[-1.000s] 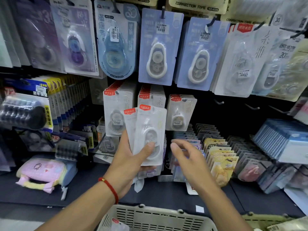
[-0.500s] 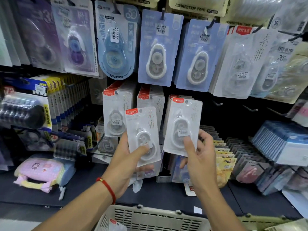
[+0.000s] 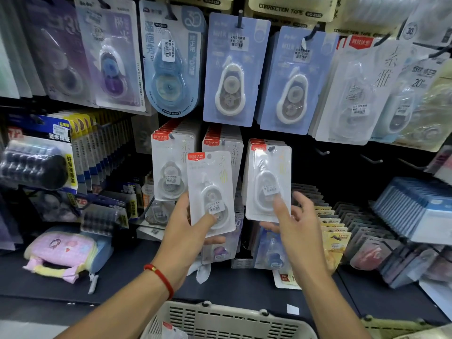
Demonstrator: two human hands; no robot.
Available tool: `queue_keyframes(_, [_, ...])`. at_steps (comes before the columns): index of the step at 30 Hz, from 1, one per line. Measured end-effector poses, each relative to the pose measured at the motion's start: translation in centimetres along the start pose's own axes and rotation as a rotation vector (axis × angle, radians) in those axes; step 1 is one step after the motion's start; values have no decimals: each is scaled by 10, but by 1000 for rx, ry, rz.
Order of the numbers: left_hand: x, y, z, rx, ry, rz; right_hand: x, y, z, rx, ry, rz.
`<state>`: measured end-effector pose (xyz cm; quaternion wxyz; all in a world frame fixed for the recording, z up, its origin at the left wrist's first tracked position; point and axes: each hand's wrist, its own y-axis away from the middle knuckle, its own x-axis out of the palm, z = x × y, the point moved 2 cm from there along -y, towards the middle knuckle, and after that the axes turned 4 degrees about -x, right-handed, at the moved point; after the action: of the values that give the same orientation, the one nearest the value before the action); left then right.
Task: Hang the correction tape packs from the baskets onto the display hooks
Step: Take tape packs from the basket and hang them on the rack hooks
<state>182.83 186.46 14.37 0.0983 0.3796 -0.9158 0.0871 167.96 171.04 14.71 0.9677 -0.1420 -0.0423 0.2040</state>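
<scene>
My left hand (image 3: pixel 186 231) grips a white correction tape pack (image 3: pixel 210 189) with a red label, held upright in front of the middle hanging row (image 3: pixel 223 143). My right hand (image 3: pixel 297 228) pinches the lower part of a second white pack (image 3: pixel 267 177), thumb on its front and fingers behind. That pack sits at the front of the right-hand row, and its hang hole is on the display hook (image 3: pixel 271 149). A third row of the same packs (image 3: pixel 171 165) hangs to the left. Below, a pale basket (image 3: pixel 220 321) holds one more pack (image 3: pixel 168 329).
Bare hooks (image 3: pixel 322 151) stick out to the right of the rows. Larger blue tape cards (image 3: pixel 234 69) hang above. A pink pencil case (image 3: pixel 63 253) lies on the dark shelf at left. Stacked packets (image 3: pixel 415 209) fill the right side. A greenish basket rim (image 3: pixel 391 326) shows at bottom right.
My right hand took one pack from the left hand's stack, lifted it up and right, and brought its hole onto the right-hand hook. My left hand stayed put with its remaining pack.
</scene>
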Motion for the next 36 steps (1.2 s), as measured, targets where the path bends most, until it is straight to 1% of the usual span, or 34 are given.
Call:
queue_keyframes(2, [1,1,-1,5,-13,0,-1,3,-10,119,109,55])
queue_keyframes(3, [2,2,-1,1,-14,-4,-1,5,-13,140,170,95])
queue_keyframes(5, [4,3,-1,-8,-10,8,4,10,-13,102,172,194])
queue_keyframes(7, [9,6,0,-12,-17,75,12,15,-7,26,85,324])
queue_keyframes(9, [13,9,1,-19,-26,149,17,21,-3,-44,44,388])
queue_keyframes(10, [15,10,1,-20,-27,172,19,23,-2,-65,34,373])
queue_keyframes(14, [20,9,1,-25,-34,205,17,20,6,-95,-63,174])
queue_keyframes(16, [24,11,-1,-30,-23,243,13,16,12,-114,-77,116])
queue_keyframes(23, [35,16,-9,-35,10,320,9,12,20,-126,-152,55])
queue_keyframes(28, [34,14,-7,-28,-42,324,7,6,22,-147,-196,56])
queue_keyframes(30, [32,12,-5,1,-100,314,5,3,20,-160,-171,62])
queue_keyframes(31, [30,10,-4,37,-159,288,4,1,16,-152,-109,60])
queue_keyframes(32, [27,7,-3,93,-263,242,3,0,10,-147,27,53])
queue_keyframes(33, [23,4,-1,169,-416,179,1,-2,3,-165,236,38])
queue_keyframes(34, [20,0,0,258,-595,123,0,-2,-2,-215,469,18])
queue_keyframes(35, [17,-4,1,344,-763,83,1,-1,-5,-318,658,-9])
queue_keyframes(36, [15,-9,2,408,-894,60,3,0,-6,-447,776,-13])
